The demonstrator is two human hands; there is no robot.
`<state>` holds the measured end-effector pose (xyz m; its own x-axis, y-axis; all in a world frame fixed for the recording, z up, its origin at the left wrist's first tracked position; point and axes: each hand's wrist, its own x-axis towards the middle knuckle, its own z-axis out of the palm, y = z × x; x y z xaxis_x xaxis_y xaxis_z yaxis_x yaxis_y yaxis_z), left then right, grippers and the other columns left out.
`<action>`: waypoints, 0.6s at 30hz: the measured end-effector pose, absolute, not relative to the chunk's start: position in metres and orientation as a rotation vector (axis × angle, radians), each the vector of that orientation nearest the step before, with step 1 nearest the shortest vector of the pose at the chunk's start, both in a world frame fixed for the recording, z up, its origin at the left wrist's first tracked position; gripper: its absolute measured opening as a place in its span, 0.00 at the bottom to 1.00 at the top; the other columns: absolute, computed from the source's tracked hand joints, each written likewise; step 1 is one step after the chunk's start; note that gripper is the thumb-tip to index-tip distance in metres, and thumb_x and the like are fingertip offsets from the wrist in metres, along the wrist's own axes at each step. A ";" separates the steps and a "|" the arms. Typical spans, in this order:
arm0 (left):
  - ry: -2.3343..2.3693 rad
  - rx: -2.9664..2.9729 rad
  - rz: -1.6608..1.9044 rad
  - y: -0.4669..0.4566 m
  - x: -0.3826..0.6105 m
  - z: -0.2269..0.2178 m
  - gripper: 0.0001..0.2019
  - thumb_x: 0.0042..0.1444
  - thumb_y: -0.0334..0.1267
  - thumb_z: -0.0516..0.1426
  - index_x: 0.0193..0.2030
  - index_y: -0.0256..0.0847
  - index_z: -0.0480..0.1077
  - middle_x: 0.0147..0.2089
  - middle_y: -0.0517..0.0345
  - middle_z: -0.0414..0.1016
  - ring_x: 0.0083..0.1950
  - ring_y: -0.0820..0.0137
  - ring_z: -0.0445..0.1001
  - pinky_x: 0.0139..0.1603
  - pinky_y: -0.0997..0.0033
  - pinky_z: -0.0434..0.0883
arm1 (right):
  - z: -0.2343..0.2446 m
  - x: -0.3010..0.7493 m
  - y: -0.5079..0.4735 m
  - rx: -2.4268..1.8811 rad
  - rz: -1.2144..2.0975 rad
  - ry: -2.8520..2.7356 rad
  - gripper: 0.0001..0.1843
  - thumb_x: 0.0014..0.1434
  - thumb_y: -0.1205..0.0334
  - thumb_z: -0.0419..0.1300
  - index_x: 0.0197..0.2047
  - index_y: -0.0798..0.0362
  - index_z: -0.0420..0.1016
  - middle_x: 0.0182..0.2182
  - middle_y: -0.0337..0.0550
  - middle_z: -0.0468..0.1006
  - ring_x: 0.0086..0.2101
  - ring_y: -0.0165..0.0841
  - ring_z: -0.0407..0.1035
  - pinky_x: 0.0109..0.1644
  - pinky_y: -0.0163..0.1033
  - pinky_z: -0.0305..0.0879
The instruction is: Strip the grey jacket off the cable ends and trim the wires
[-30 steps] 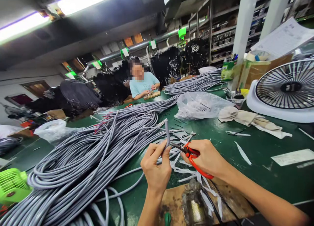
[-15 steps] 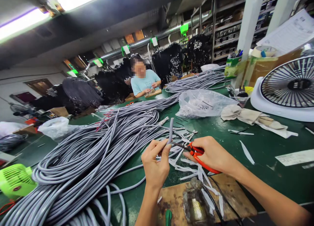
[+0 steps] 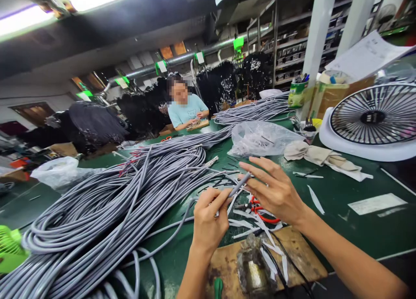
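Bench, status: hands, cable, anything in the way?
Left hand pinching grey cable. Right hand open at its tip, contact unclear. Red-handled cutters lying close by, among white strips.

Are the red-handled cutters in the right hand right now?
No, the red-handled cutters lie among white strips on the green table, while the right hand is at the gray cable's end.

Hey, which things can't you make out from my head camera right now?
Head view, all four:
Gray cable: gripped stretch hidden by the left hand.
Bright green object: cut off by the left edge.
Co-worker's hands: too small to tell what, if anything, they hold.
Paper sheet: print too small and blurred.
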<state>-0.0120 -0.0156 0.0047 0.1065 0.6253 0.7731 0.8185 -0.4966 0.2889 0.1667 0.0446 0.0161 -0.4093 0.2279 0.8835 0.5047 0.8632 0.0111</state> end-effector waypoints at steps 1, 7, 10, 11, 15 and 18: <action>-1.420 -2.150 -1.297 -0.015 -0.012 0.003 0.12 0.53 0.26 0.53 0.42 0.40 0.72 0.30 0.56 0.71 0.31 0.73 0.68 0.34 0.73 0.64 | 0.016 0.167 0.043 -0.535 -0.351 -1.926 0.14 0.54 0.69 0.57 0.45 0.53 0.69 0.47 0.45 0.73 0.52 0.38 0.61 0.53 0.47 0.60; -1.286 -1.994 -1.180 -0.013 -0.013 -0.002 0.14 0.50 0.23 0.55 0.43 0.39 0.72 0.27 0.57 0.70 0.28 0.74 0.66 0.33 0.73 0.64 | 0.010 0.161 0.037 -0.591 -0.449 -1.997 0.13 0.56 0.69 0.57 0.45 0.55 0.69 0.38 0.44 0.77 0.41 0.35 0.68 0.47 0.45 0.58; -1.285 -1.811 -1.308 -0.014 -0.011 -0.002 0.14 0.49 0.23 0.57 0.42 0.38 0.72 0.28 0.58 0.70 0.28 0.76 0.67 0.32 0.77 0.65 | 0.001 0.149 0.030 -0.589 -0.326 -2.076 0.08 0.59 0.70 0.53 0.40 0.60 0.70 0.25 0.42 0.77 0.28 0.29 0.68 0.41 0.41 0.57; -1.296 -1.777 -1.357 -0.015 -0.010 -0.001 0.13 0.49 0.23 0.57 0.41 0.38 0.72 0.28 0.59 0.70 0.27 0.77 0.67 0.32 0.78 0.65 | -0.003 0.144 0.028 -0.586 -0.257 -2.072 0.07 0.59 0.69 0.52 0.38 0.60 0.71 0.23 0.41 0.75 0.25 0.28 0.67 0.39 0.40 0.57; -1.421 -1.796 -1.540 -0.018 -0.005 0.000 0.11 0.51 0.25 0.56 0.40 0.39 0.73 0.27 0.60 0.68 0.25 0.78 0.65 0.28 0.79 0.64 | -0.014 0.133 0.024 -0.548 0.021 -2.055 0.08 0.60 0.68 0.51 0.32 0.58 0.70 0.20 0.38 0.73 0.22 0.26 0.64 0.36 0.38 0.55; -1.525 -1.858 -1.588 -0.018 -0.002 0.001 0.09 0.52 0.28 0.56 0.39 0.38 0.73 0.25 0.61 0.66 0.25 0.78 0.64 0.26 0.78 0.63 | -0.015 0.132 0.028 -0.572 0.065 -2.052 0.08 0.61 0.67 0.50 0.37 0.57 0.69 0.24 0.40 0.74 0.25 0.27 0.66 0.38 0.38 0.56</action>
<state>-0.0024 -0.0176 0.0010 -0.1482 0.5291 0.8355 0.8132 -0.4156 0.4074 0.1317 0.0283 -0.0155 -0.4211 0.4219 0.8029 0.3702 0.8881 -0.2726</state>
